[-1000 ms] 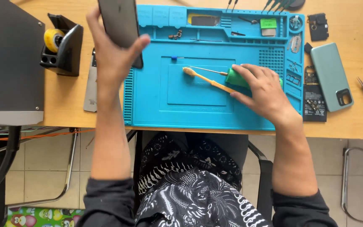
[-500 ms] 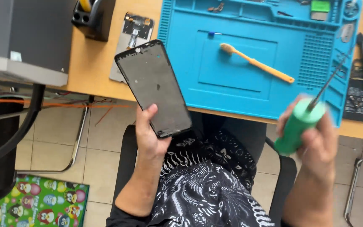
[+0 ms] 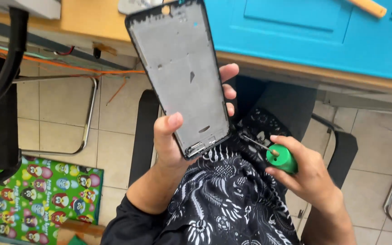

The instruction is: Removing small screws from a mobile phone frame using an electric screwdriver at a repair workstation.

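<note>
The grey phone frame (image 3: 181, 75) is gripped by the left hand (image 3: 178, 136) over the lap, below the tabletop (image 3: 87, 18). At 4 o'clock, a green-handled screwdriver (image 3: 275, 154) is clasped by the right hand (image 3: 307, 174). Unscrewing seems in hand; the tip must reach the lower edge.

A wooden table (image 3: 91, 18) carries a blue work mat (image 3: 305, 36) (an orange-handled tool (image 3: 368, 7) lies on it).
</note>
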